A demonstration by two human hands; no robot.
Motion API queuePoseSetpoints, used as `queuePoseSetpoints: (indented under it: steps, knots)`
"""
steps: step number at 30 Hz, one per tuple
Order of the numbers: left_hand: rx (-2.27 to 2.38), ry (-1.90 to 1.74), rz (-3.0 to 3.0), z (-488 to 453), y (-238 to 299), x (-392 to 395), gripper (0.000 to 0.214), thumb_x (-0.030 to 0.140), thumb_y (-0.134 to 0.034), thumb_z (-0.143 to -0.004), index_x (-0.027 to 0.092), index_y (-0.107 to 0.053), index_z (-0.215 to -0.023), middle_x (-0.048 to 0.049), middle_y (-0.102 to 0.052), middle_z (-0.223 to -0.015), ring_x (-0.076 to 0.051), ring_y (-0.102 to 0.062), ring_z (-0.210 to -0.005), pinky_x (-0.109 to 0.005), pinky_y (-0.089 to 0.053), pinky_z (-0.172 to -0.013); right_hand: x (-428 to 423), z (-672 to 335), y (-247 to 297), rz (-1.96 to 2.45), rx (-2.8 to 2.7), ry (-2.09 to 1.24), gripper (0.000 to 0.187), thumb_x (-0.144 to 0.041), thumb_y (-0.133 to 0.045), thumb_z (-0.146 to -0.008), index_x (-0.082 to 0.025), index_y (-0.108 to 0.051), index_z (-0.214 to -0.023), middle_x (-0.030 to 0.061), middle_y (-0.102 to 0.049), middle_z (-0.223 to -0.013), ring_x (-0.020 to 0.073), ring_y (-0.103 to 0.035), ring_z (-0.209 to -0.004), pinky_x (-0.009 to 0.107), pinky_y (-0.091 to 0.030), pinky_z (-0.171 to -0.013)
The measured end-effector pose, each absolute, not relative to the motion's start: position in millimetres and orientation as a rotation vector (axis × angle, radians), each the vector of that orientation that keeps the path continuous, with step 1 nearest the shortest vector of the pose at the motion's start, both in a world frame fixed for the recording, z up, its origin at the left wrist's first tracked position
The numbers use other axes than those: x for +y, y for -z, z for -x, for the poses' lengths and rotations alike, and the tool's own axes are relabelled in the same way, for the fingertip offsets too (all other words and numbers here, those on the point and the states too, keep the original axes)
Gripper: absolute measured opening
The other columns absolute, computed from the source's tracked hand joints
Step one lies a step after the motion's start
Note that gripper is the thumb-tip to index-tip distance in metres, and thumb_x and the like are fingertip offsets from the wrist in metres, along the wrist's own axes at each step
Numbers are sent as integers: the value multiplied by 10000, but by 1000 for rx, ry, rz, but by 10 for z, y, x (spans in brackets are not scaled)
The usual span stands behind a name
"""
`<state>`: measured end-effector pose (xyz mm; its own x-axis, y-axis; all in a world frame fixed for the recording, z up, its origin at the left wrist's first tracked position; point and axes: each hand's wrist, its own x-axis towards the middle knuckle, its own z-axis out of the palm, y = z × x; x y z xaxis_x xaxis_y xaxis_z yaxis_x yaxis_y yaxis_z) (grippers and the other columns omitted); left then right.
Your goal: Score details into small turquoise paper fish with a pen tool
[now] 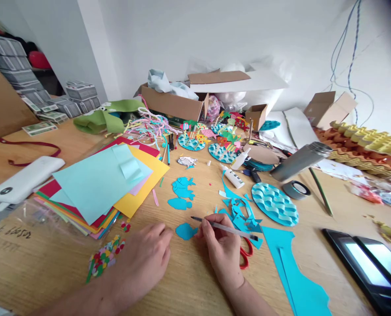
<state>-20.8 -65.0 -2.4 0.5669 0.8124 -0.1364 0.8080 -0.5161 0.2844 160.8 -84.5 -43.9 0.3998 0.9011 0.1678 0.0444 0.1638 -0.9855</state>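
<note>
My right hand [222,248] is closed in a pinch on a thin pen [224,227], its tip pointing left just above a small blue paper cutout [186,231] on the wooden table [188,281]. My left hand [142,259] rests on the table with its fingers loosely curled, their tips beside the cutout's left edge; it holds nothing. Two more blue fish-shaped cutouts [182,191] lie a little farther back. Red-handled scissors [246,254] lie partly under my right hand.
A stack of coloured paper [106,184] lies at left, blue scraps [241,213] and a blue sheet [294,272] at right. A wavy blue disc [274,204], glue bottle [233,176], metal flask [300,161], tape roll [295,189], tablet [369,259] and cardboard boxes [172,103] surround the area.
</note>
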Motion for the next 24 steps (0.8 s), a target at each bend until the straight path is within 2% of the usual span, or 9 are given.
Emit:
queuePoseSetpoints:
  steps: [9,14,20,24]
  knots:
    - [1160,31,-2494,170,7,-715,519,4,-379,-850,250,-590,-1255,-63,-582,-1091,-237,-621,-975,-382,-538,-812,-838,-1603,384,1277,-1026,-862,235,-383,-703,-862,-202,-582,-775,-18,-595,-612,132,-583,-482,223,-479,-452]
    - [1126,193,-2504,130,2,-722,604,0,-373,-840,246,-516,-1372,-77,-596,-1085,-261,-639,-963,-413,-564,-782,-840,-1591,372,1275,-1046,-957,257,-408,-700,-857,-210,-558,-774,-24,-585,-597,134,-574,-469,227,-457,-450]
    - [1140,259,-2511,115,-19,-715,554,10,-373,-852,233,-549,-1328,-79,-630,-1062,-264,-666,-923,-411,-572,-754,-823,-1574,426,1319,-1030,-1084,314,-459,-707,-844,-221,-521,-759,-30,-579,-578,127,-556,-413,219,-420,-397]
    - [1150,292,-2489,105,-31,-722,562,4,-368,-853,233,-538,-1338,-81,-640,-1059,-272,-665,-942,-427,-573,-762,-831,-1567,390,1325,-1031,-1026,331,-489,-691,-855,-227,-525,-739,-30,-574,-556,134,-548,-406,228,-412,-385]
